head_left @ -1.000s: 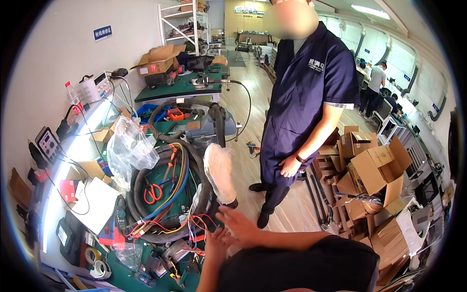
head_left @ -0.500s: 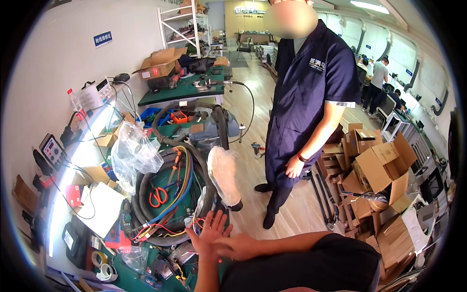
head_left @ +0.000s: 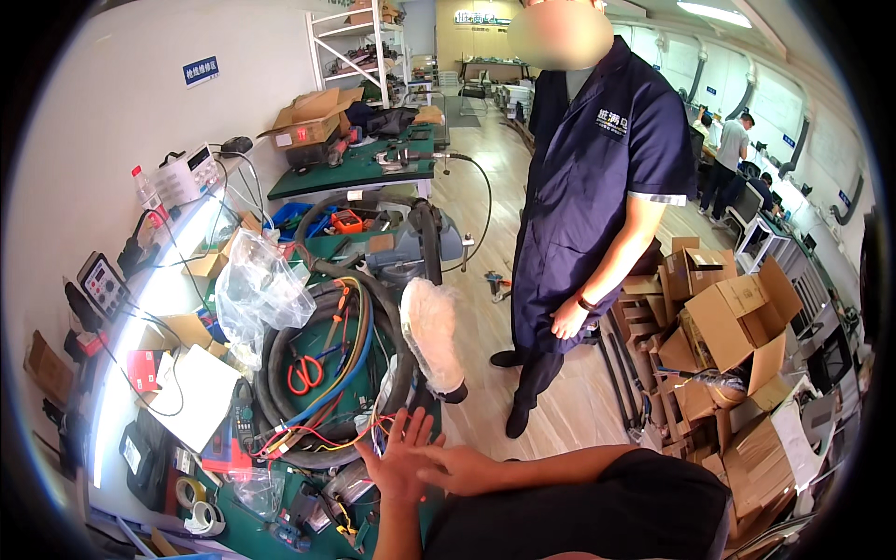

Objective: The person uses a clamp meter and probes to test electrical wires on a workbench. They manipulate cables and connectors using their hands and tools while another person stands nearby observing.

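At the bench's near right corner, my left hand (head_left: 401,467) is raised palm up, fingers spread, holding nothing. Across from the right reaches my right hand (head_left: 467,469), its fingers laid toward the left palm and seeming to touch it; no object shows in it. Just beyond them lies a thick black cable coil (head_left: 397,373) with loose coloured wires (head_left: 359,345) inside. Red-handled scissors (head_left: 305,374) rest within the coil. A bundle wrapped in clear plastic (head_left: 432,336) stands at the coil's right side.
A person in a dark work coat (head_left: 597,196) stands across the aisle. Open cardboard boxes (head_left: 737,317) pile up at the right. The green bench (head_left: 252,499) carries a power drill (head_left: 297,523), tape rolls (head_left: 205,519), a multimeter (head_left: 244,411) and a plastic bag (head_left: 261,294).
The view has shifted slightly, moving the scene a few pixels. My hands keep nearly the same pose, the right still against the left palm.
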Tool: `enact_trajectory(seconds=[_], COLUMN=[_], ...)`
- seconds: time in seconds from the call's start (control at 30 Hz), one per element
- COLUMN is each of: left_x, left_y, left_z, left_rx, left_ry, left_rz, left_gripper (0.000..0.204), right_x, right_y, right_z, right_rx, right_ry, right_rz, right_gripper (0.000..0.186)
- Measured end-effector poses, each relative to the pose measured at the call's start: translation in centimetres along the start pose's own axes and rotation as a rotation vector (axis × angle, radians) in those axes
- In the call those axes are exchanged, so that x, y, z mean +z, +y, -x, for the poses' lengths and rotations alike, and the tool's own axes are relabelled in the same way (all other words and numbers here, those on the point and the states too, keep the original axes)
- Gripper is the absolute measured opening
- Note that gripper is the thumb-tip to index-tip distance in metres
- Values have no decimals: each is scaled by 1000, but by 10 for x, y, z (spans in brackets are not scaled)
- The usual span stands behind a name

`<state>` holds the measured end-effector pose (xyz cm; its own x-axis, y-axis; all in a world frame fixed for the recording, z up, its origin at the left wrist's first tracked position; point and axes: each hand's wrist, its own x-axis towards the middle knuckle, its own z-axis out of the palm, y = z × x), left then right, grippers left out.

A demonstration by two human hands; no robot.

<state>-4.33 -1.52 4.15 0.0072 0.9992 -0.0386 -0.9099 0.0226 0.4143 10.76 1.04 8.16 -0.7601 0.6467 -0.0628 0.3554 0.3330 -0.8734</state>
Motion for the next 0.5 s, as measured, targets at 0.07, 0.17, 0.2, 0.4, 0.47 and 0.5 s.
enact_trajectory(seconds=[0.07,0.17,0.2,0.4,0.47,0.5], left_x=[-2,-4,-5,-6,-7,-8], left_y=[-1,-2,-2,-5,-5,-5], left_z=[0,1,2,5,6,6], left_rx=[-3,-7,-7,-8,-8,-9], left_ry=[-4,-2,1,13,24,30], left_rz=[2,25,31,4,-2,1], left_gripper=[103,102,102,102,102,102], right_x=[4,7,7,26,26,25], right_y=[7,9,8,34,34,33], right_z=[-1,1,2,0,1,2], right_rx=[-5,33,52,-54,-29,-16], right_ry=[2,-31,-48,23,-32,-59], right_rz=[-17,15,36,-149,-16,51], right_gripper=[54,55,56,62,65,67])
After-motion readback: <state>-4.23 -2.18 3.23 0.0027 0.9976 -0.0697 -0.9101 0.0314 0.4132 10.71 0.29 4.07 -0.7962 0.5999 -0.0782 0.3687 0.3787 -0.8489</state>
